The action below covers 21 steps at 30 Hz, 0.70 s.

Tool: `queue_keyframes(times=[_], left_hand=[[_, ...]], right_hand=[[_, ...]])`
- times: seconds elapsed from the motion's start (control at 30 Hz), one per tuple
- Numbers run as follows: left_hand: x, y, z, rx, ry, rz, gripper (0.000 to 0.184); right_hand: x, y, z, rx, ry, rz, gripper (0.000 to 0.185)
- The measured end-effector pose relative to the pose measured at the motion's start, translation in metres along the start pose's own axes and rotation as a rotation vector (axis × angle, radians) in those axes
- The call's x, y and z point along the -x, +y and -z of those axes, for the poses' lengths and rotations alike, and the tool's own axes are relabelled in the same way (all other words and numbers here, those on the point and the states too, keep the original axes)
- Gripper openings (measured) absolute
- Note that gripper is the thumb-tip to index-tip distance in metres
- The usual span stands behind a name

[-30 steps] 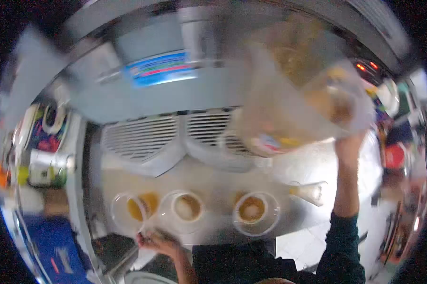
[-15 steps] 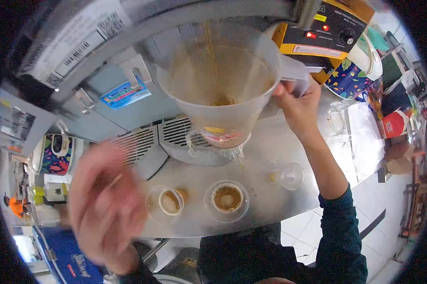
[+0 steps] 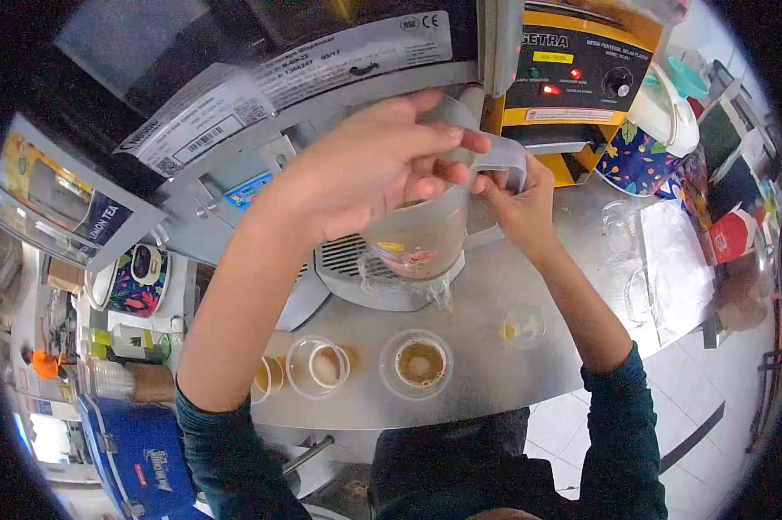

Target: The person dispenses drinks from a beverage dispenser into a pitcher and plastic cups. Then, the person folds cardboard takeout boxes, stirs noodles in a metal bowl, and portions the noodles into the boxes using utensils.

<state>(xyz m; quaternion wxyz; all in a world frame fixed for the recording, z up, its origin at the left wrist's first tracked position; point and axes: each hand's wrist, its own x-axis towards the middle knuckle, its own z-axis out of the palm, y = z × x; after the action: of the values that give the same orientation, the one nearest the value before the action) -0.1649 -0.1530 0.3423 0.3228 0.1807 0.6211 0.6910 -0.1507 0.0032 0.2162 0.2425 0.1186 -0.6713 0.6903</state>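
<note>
Under a beverage dispenser [image 3: 321, 65] I see a translucent plastic pitcher [image 3: 430, 238], with brownish liquid visible through its wall. My right hand [image 3: 521, 204] is wrapped round the pitcher's handle [image 3: 505, 156]. Across the pitcher's mouth reaches my left hand [image 3: 382, 165], its fingers apart and holding nothing; whether it touches the rim I cannot tell. The hand hides most of the opening. A cup of foamy brown drink [image 3: 419, 360] stands on the steel counter below, with a clear plastic cup [image 3: 308, 364] and a partly hidden cup [image 3: 267, 379] to its left.
A yellow and black cup-sealing machine [image 3: 573, 78] with lit red lamps is at the back right. Below the dispenser sits a grey drip tray [image 3: 382, 299]. A small clear cup [image 3: 525, 328] lies on the counter [image 3: 482, 390]. At the left is a blue cooler box [image 3: 148, 459].
My left hand has risen from the lower left to the pitcher's mouth. The stream falling into the pitcher is no longer visible. The view has shifted, showing more of the dispenser.
</note>
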Motion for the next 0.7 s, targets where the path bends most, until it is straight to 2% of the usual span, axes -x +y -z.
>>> queue_keyframes(times=[0.07,0.17,0.27,0.33,0.37,0.47,0.57,0.7], left_hand=[[-0.003,0.000,-0.005,-0.070,0.042,-0.002,0.051],[-0.006,-0.003,0.002,-0.167,-0.004,0.054,0.053],[-0.004,-0.010,0.002,-0.349,0.060,0.036,0.050],[-0.002,-0.007,0.003,-0.342,0.080,0.039,0.047],[-0.001,-0.006,0.003,-0.335,0.090,0.043,0.046],[-0.003,-0.002,0.004,0.059,0.189,0.008,0.041],[-0.004,-0.005,0.003,0.087,0.161,0.065,0.034],[-0.007,-0.005,0.002,0.095,0.137,0.082,0.032]], right_hand=[[0.000,0.000,0.000,0.012,0.004,0.011,0.034],[-0.001,0.000,-0.001,0.044,0.011,0.058,0.034],[-0.001,0.001,0.000,0.066,0.005,0.067,0.032],[-0.001,0.000,-0.001,0.047,0.004,0.056,0.031],[0.000,0.000,0.000,0.038,0.002,0.047,0.031],[-0.001,0.002,-0.001,0.024,0.004,0.020,0.030],[-0.001,0.002,-0.003,-0.028,0.020,0.052,0.031],[-0.002,0.004,0.001,0.061,0.000,0.034,0.033]])
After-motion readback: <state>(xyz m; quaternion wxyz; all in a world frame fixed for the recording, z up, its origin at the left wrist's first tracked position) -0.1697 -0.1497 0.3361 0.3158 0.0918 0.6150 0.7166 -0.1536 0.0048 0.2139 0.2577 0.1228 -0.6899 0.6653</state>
